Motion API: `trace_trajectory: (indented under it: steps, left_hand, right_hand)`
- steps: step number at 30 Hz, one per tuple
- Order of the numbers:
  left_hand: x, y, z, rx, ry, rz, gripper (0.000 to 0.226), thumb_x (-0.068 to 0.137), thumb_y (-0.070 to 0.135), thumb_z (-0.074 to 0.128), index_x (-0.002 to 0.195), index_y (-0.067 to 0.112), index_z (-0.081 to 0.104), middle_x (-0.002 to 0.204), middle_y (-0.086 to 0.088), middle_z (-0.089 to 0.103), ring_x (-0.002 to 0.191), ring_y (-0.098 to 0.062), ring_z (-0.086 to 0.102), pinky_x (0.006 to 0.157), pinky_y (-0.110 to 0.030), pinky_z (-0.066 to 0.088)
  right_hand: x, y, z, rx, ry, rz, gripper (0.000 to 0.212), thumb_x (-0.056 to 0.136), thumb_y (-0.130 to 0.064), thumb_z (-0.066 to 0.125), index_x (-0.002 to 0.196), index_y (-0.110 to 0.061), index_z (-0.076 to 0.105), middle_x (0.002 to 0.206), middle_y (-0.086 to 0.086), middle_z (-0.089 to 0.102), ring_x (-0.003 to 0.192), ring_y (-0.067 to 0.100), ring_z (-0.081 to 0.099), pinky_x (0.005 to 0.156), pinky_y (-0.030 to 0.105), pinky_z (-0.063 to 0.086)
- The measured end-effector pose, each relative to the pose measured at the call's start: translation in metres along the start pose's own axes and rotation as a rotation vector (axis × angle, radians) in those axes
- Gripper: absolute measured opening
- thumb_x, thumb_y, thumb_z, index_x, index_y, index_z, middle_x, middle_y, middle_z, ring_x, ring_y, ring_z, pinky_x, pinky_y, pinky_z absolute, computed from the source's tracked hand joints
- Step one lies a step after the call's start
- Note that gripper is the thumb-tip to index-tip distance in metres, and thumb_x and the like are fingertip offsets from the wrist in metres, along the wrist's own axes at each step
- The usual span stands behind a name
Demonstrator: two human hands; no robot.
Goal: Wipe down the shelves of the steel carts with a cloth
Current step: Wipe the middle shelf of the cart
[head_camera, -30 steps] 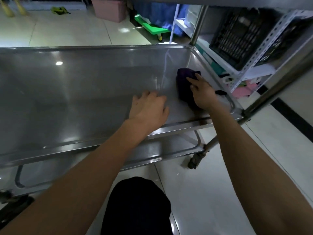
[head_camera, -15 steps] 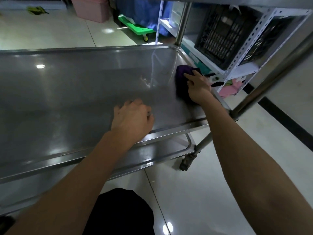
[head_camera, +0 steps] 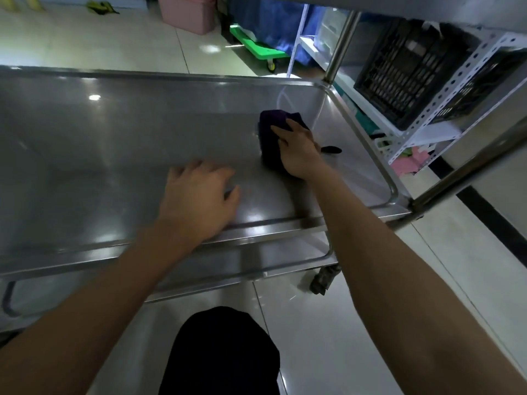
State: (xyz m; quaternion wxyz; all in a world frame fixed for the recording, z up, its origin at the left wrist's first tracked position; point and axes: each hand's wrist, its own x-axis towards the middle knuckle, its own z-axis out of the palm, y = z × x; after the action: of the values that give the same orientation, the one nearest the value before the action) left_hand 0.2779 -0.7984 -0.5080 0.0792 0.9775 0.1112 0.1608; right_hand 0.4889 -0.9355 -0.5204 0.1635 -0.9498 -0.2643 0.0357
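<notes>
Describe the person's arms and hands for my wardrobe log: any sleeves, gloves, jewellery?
Both forearms are bare to the frame's edge, no sleeves in view. The left hand and right hand wear no gloves, and no rings, watch or wristband show on the parts visible.

Both forearms are showing bare from the elbow down, with no sleeves, watch, bands or rings in sight. The left hand [head_camera: 199, 199] and the right hand [head_camera: 298, 151] are wearing no gloves, and the nails are looking short and unpainted. Below the steel shelf's [head_camera: 99, 155] near rim, a knee [head_camera: 222, 352] is showing in plain black cloth, unmarked.
</notes>
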Motion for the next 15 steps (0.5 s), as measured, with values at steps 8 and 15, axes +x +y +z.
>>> trace_trajectory:
  steps: [8, 15]
  left_hand:
    - [-0.031, -0.087, -0.031, 0.067, 0.001, -0.228, 0.031, 0.090, 0.036, 0.056, 0.108, 0.016, 0.071, 0.117, -0.006, 0.066, 0.110, -0.033, 0.056, 0.089, -0.044, 0.043]
    - [-0.045, -0.114, -0.036, 0.067, -0.080, -0.188, 0.035, 0.094, 0.037, 0.049, 0.111, 0.018, 0.072, 0.122, -0.002, 0.063, 0.110, -0.028, 0.055, 0.089, -0.042, 0.049]
  right_hand:
    - [-0.005, -0.081, 0.030, 0.056, -0.088, -0.088, 0.048, 0.106, -0.029, 0.030, 0.151, -0.044, 0.035, 0.166, -0.008, 0.011, 0.152, 0.024, 0.007, 0.119, 0.054, 0.010]
    - [-0.014, -0.162, 0.060, 0.098, -0.112, -0.173, 0.048, 0.105, -0.027, 0.029, 0.150, -0.044, 0.036, 0.166, -0.007, 0.011, 0.152, 0.024, 0.007, 0.121, 0.049, 0.010]
